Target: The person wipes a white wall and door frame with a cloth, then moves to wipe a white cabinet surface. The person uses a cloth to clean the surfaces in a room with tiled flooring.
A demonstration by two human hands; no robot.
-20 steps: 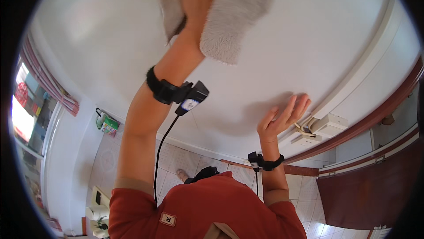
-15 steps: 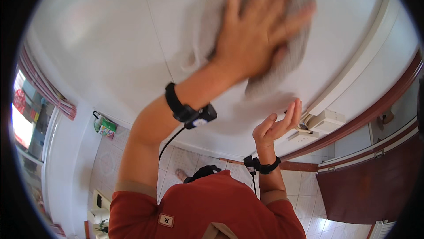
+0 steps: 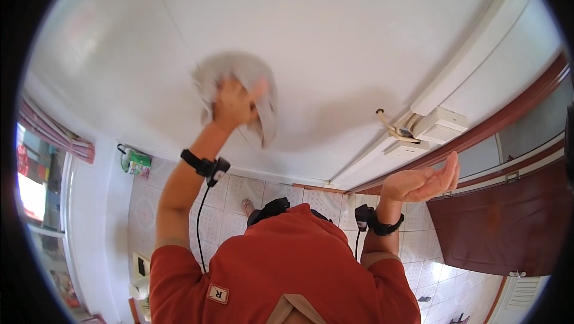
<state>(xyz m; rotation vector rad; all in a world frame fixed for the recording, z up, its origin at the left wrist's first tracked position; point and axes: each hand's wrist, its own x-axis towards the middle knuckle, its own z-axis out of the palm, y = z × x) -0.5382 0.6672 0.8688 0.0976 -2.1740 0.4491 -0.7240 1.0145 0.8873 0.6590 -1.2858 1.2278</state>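
Note:
My left hand [image 3: 234, 106] presses a light grey cloth [image 3: 238, 65] against the smooth white wall [image 3: 359, 31]. The hand is blurred by motion, with its fingers over the middle of the cloth and the fabric spreading out around them. A loose corner of the cloth hangs down to the right of the hand. My right hand [image 3: 421, 184] is raised at the right, palm turned up and fingers stretched and slightly curved. It holds nothing and touches nothing. Each wrist carries a black strap with a small device and a cable.
A cable trunking strip [image 3: 451, 81] runs down the wall at the right to a white switch box [image 3: 441, 125] and a socket [image 3: 406, 151], beside a pale bent pipe [image 3: 394, 129]. A brown door [image 3: 496, 228] stands at far right. A green-and-white bag [image 3: 137, 161] rests at left.
My left hand has swept the cloth down and to the left across the wall. My right hand has moved right and lower, away from the spot beside the switch box.

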